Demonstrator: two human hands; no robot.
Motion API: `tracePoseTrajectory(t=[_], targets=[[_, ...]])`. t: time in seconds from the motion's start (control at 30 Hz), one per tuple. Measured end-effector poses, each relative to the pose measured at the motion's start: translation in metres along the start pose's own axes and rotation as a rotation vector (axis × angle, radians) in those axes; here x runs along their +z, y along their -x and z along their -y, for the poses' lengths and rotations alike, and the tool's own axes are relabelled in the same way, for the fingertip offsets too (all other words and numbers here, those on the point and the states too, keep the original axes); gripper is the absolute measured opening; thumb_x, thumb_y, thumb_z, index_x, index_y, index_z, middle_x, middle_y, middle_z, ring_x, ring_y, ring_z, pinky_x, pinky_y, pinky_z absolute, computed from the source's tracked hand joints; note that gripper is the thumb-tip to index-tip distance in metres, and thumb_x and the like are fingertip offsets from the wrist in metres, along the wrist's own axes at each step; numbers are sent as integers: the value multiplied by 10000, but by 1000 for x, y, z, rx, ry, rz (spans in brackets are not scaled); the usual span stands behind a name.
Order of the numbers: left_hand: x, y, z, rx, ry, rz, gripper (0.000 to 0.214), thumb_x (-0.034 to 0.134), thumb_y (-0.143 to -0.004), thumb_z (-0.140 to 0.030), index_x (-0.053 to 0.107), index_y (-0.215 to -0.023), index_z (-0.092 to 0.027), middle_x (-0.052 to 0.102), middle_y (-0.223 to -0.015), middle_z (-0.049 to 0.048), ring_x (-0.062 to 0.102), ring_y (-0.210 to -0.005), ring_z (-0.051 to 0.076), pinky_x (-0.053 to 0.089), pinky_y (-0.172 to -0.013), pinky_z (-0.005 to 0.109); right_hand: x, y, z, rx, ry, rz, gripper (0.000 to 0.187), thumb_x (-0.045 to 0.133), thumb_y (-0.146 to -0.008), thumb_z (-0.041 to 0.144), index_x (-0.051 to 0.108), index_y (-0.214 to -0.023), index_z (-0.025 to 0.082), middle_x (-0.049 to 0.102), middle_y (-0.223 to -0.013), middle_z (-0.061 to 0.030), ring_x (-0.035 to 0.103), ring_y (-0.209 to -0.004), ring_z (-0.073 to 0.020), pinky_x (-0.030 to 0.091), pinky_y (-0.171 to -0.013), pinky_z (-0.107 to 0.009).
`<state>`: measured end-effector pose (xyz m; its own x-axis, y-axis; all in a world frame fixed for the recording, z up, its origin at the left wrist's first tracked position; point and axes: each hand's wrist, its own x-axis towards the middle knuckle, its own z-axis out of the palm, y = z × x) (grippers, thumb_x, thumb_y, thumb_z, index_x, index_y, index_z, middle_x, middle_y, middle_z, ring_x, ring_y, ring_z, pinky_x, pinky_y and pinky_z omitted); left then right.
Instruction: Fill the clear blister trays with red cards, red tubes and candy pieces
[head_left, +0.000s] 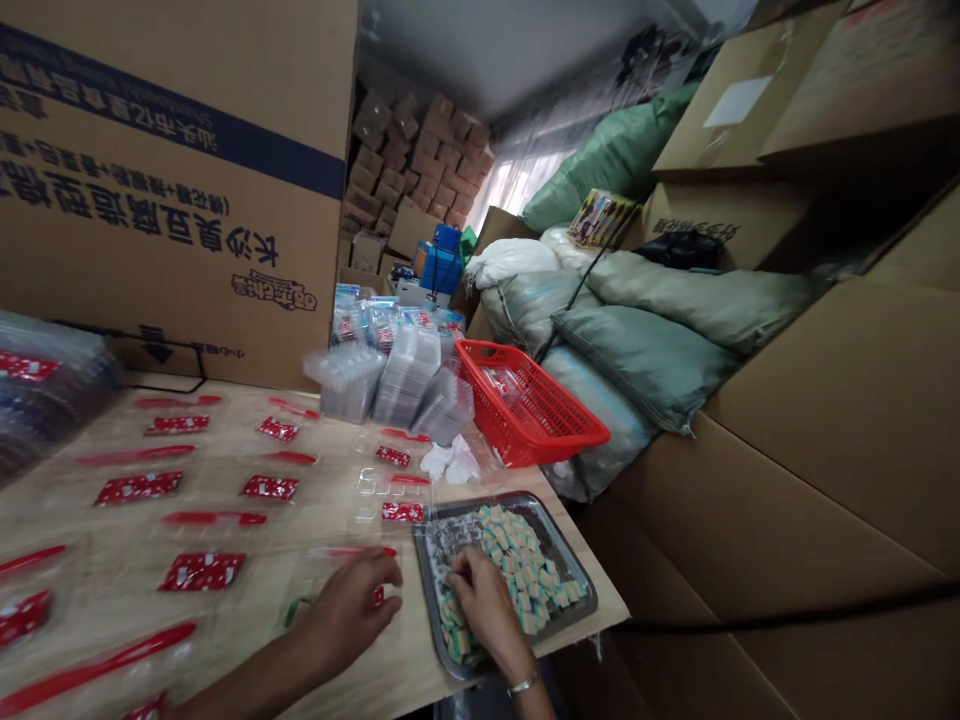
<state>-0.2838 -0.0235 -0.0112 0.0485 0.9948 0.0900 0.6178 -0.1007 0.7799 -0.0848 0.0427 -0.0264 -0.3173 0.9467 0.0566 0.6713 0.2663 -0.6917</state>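
Pale wooden bench (225, 435) jammed in among cartons (817, 450), and all the action's at its near edge. The right hand (487, 600) is down on a dark metal tray (427, 590), fingers curled in among a heap of small green-and-white cubes (521, 565) at the tray's left side. They look like powder-dusted sweets to me, though I can't tell if the hand is actually pinching one or just touching them. I'd guess they're light and soft, maybe a bit tacky, so you'd want to take them one at a time by the sides with your fingertips and not squeeze. There's a silver bangle (523, 685) on that wrist.

The left hand (349, 610) is half curled just beside the tray, above a clear plastic bag (352, 555), with a tiny red bit by its fingers. Can't tell if it's holding that or not.

Spread across the bench are rows of red spoons (214, 518) and red printed cards (201, 572), apparently in clear bags. Further back there are stacks of clear plastic tubs (405, 375), a crumpled white something (450, 462), and a red plastic basket (525, 400). Past that you've got stuffed green sacks (645, 360), a huge printed carton (165, 200) with a blue band, and a wall of small cartons (412, 160) running toward a curtained window (517, 180).
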Motion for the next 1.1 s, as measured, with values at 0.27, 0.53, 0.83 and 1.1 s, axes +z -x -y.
tracePoseTrajectory(t=[0.27, 0.53, 0.83, 1.1], targets=[[72, -69, -15, -273, 847, 89, 118, 606, -500, -177, 568, -611, -163, 563, -514, -36, 523, -504, 134, 401, -534, 252, -4, 2, -9, 102, -631, -109, 218, 643, -636, 358, 517, -633, 181, 465, -590, 45, 421, -579, -118, 345, -552, -226], [82, -67, -23, -272, 842, 4, 122, 589, -483, -145, 605, -604, -153, 571, -525, -30, 527, -511, 136, 390, -504, 243, 1, 6, -13, 225, -823, -270, 271, 665, -611, 422, 534, -639, 186, 460, -568, 48, 410, -537, -112, 332, -522, -225], [75, -70, -12, -330, 771, -53, 113, 568, -514, -160, 639, -601, -145, 584, -522, -31, 511, -483, 129, 388, -501, 244, 1, 7, -16, 156, -761, -151, 287, 675, -658, 424, 618, -756, 160, 519, -621, 29, 450, -574, -120, 368, -551, -231], [67, -65, -21, -196, 864, 161, 141, 675, -496, -237, 696, -597, -141, 645, -564, 9, 545, -586, 147, 394, -584, 247, 7, 5, -13, 155, -761, -189, 275, 678, -655, 421, 574, -665, 167, 505, -545, 43, 446, -523, -112, 363, -524, -231]])
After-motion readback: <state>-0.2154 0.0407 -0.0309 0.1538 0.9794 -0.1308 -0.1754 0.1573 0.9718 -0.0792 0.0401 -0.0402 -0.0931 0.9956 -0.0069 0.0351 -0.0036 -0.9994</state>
